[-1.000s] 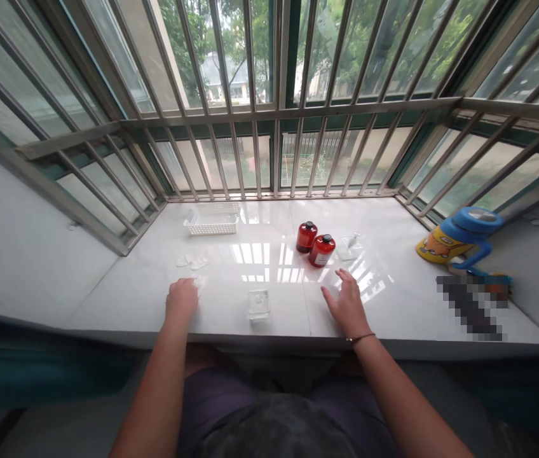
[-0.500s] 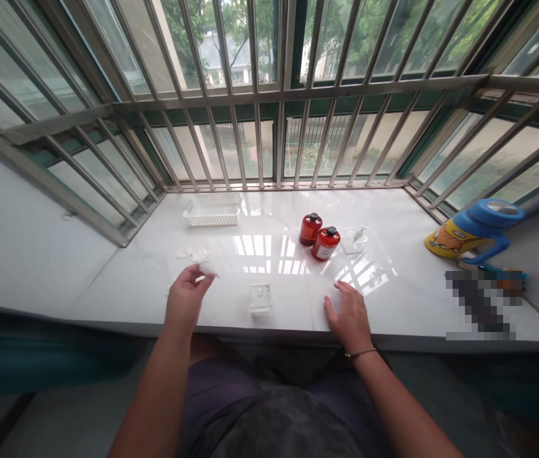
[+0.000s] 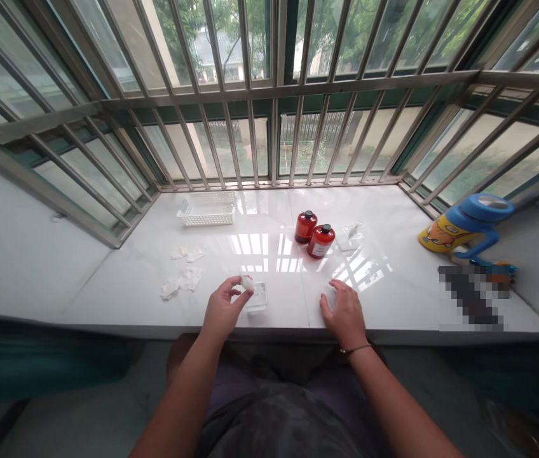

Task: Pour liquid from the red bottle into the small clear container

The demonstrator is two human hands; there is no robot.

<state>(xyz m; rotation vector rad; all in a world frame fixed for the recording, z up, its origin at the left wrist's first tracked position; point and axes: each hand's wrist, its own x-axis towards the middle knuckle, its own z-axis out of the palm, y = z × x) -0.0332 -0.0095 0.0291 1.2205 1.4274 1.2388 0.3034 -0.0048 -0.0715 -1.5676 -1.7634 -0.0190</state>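
My left hand [image 3: 224, 305] pinches a small white wad [image 3: 247, 283], soft like cotton or tissue, between thumb and fingers. It hovers just above and left of a small clear square box [image 3: 257, 299], partly covering its near-left side. Similar white pieces [image 3: 188, 280] lie loosely to the left on the white sill, with a smaller group [image 3: 187, 254] behind them. My right hand [image 3: 344, 312] rests near the front of the sill, fingers apart and empty. Beyond it stand two red bottles with black caps, one at the back [image 3: 306, 227] and one nearer [image 3: 321, 242].
A white perforated basket [image 3: 208, 216] sits at the back left. Right of the bottles is a clear flat item with a knob [image 3: 349, 236]. A blue and yellow flask [image 3: 463, 224] leans at the far right, near a blurred-out patch. Metal window bars enclose the back.
My left hand has moved right with the white wad, from over the loose pieces to beside the clear box. My right hand has stayed nearly still.
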